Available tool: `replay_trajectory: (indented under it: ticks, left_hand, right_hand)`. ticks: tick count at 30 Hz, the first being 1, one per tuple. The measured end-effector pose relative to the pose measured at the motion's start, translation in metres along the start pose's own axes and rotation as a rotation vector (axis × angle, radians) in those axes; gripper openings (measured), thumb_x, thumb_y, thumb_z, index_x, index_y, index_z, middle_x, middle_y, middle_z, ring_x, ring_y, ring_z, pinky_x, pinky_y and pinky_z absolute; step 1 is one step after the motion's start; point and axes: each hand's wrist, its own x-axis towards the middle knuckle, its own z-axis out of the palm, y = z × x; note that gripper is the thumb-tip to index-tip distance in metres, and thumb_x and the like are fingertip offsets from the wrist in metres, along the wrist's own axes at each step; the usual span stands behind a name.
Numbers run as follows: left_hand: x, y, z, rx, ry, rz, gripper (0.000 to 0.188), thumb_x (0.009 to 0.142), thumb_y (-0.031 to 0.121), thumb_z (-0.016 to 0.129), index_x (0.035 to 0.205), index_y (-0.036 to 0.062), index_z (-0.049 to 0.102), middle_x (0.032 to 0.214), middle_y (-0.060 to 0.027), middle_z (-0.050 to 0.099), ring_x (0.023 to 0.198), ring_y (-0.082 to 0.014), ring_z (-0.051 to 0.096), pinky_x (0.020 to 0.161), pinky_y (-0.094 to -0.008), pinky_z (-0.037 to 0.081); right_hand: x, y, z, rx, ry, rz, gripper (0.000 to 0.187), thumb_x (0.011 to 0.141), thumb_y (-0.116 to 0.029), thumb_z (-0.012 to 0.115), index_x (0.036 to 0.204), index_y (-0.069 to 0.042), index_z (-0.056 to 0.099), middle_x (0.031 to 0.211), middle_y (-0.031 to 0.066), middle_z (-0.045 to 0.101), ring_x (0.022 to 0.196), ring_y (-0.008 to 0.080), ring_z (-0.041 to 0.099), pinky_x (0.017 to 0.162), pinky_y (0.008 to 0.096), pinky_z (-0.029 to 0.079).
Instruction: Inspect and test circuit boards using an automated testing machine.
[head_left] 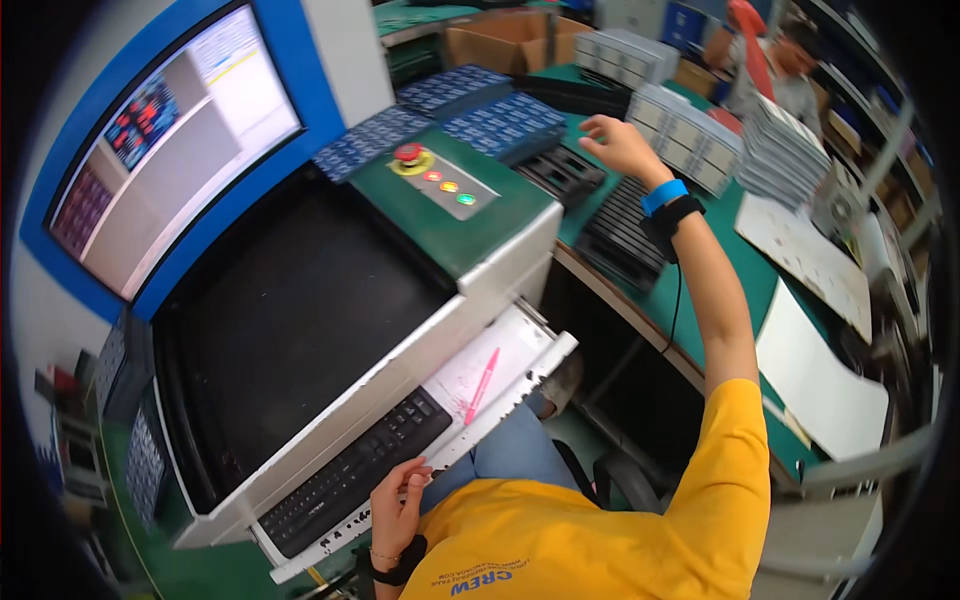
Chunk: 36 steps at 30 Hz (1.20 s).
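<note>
My right hand (pixel 625 150) is raised over the green bench on the right, its fingers loosely bent and slightly apart, with nothing visible in them. Below it lie black slotted trays (pixel 627 228), and to its left are stacks of blue circuit-board panels (pixel 505 126). My left hand (pixel 400 500) is at the front edge of a pull-out tray (pixel 510 340), fingers loosely spread and empty, close to the black keyboard (pixel 360 470). On that tray a pink pen (pixel 482 385) rests on a marked white sheet.
A machine with a dark flat bed (pixel 300 310) fills the left middle. Its green panel carries a red emergency button (pixel 408 154) and lit buttons. A blue-framed monitor (pixel 170 140) stands behind. White boxes (pixel 685 135) and stacked pale trays (pixel 782 150) line the bench; a person (pixel 790 75) sits beyond.
</note>
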Motion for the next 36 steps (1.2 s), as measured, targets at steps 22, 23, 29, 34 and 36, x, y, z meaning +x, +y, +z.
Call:
replay_trajectory:
  ticks: [22, 23, 29, 34, 36]
  left_hand:
    - [0.006, -0.012, -0.018, -0.042, -0.002, -0.041, 0.025, 0.095, 0.017, 0.051, 0.114, 0.003, 0.059, 0.089, -0.0099, 0.067, 0.079, -0.014, 0.064, 0.07, -0.0249, 0.049]
    - [0.005, -0.012, -0.019, -0.056, 0.027, -0.056, 0.025, 0.095, 0.017, 0.051, 0.114, 0.003, 0.059, 0.089, -0.0099, 0.067, 0.079, -0.014, 0.064, 0.07, -0.0249, 0.049]
    - [0.002, -0.003, -0.031, -0.214, -0.047, -0.032, 0.027, 0.097, 0.016, 0.047, 0.118, 0.0012, 0.056, 0.097, -0.0093, 0.066, 0.088, -0.0128, 0.062, 0.08, -0.0254, 0.049]
    - [0.001, 0.008, -0.036, -0.516, -0.14, 0.073, 0.038, 0.1, 0.028, 0.037, 0.127, 0.0026, 0.049, 0.109, -0.0113, 0.062, 0.099, -0.014, 0.059, 0.087, -0.0283, 0.047]
    - [-0.003, 0.016, -0.043, -0.72, -0.142, 0.082, 0.042, 0.101, 0.032, 0.034, 0.128, 0.0029, 0.048, 0.111, -0.0104, 0.062, 0.1, -0.0143, 0.059, 0.088, -0.0288, 0.047]
  right_hand:
    - [0.109, 0.086, 0.026, 1.137, 0.141, 0.404, 0.028, 0.082, -0.015, 0.068, 0.104, 0.0, 0.058, 0.087, 0.0083, 0.062, 0.073, 0.0165, 0.061, 0.068, 0.0288, 0.054]
    - [0.1, 0.068, 0.012, 1.171, 0.177, 0.373, 0.021, 0.085, -0.008, 0.064, 0.104, -0.001, 0.057, 0.086, 0.0067, 0.061, 0.073, 0.0151, 0.06, 0.068, 0.0273, 0.054]
    - [-0.021, -0.031, -0.049, 1.045, 0.312, -0.137, 0.053, 0.088, -0.009, 0.057, 0.137, -0.003, 0.036, 0.128, 0.0088, 0.049, 0.098, 0.0108, 0.055, 0.085, 0.0214, 0.047]
    - [-0.161, -0.165, -0.039, 1.254, 0.144, 0.057, 0.062, 0.075, -0.007, 0.063, 0.132, 0.0, 0.039, 0.13, 0.0107, 0.043, 0.106, 0.0165, 0.05, 0.092, 0.0252, 0.04]
    - [-0.204, -0.196, -0.005, 1.25, 0.065, 0.043, 0.057, 0.071, -0.009, 0.067, 0.124, 0.001, 0.048, 0.122, 0.0122, 0.048, 0.109, 0.0207, 0.048, 0.093, 0.0292, 0.038]
